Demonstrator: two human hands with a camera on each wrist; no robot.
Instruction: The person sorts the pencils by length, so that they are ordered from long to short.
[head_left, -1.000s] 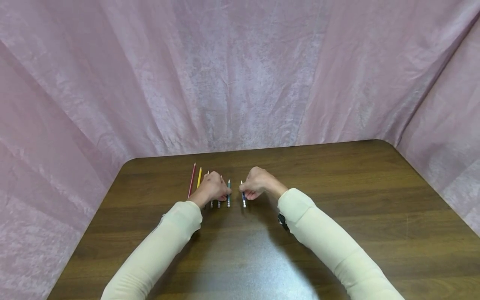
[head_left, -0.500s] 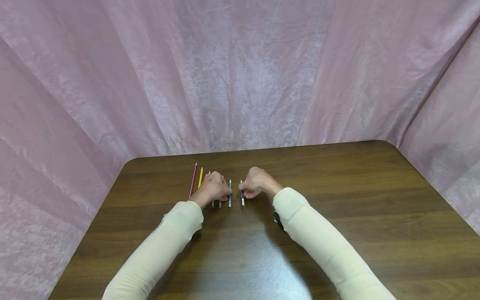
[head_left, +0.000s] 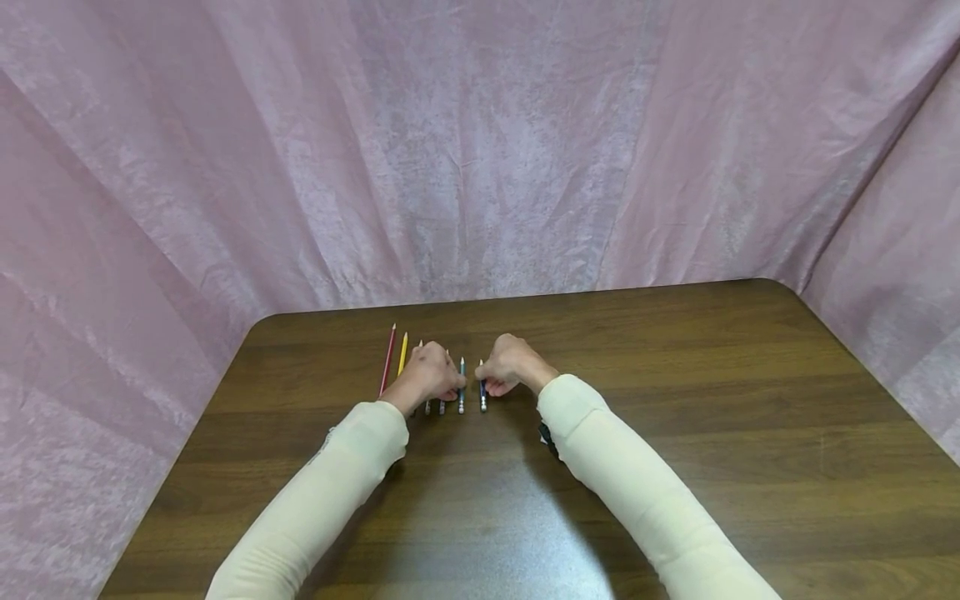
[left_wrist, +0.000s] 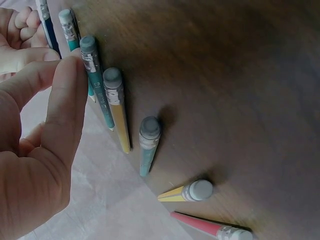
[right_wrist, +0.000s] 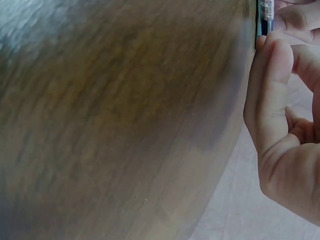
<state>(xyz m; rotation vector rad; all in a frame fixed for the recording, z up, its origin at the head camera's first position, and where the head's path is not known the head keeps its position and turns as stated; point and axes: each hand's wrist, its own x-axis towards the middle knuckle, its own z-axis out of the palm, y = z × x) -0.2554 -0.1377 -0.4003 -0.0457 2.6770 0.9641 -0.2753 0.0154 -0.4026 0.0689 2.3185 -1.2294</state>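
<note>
Pencils with eraser ends lie in a spaced row on the wooden table. My left hand is at the right part of the row, its thumb and fingertips pinching a light teal pencil. Right beside its fingertips lies a dark green pencil. Across a narrow gap my right hand pinches a dark blue pencil, held parallel to the teal one with its eraser toward me. The right wrist view shows these fingertips close below the blue pencil's metal band.
Farther left lie a tan pencil, a green pencil, a yellow pencil and a red pencil. The brown table reaches to a pink curtain along its back edge.
My right hand has shifted slightly left with the dark blue pencil, narrowing the gap to the teal one. My left hand stays almost in place.
</note>
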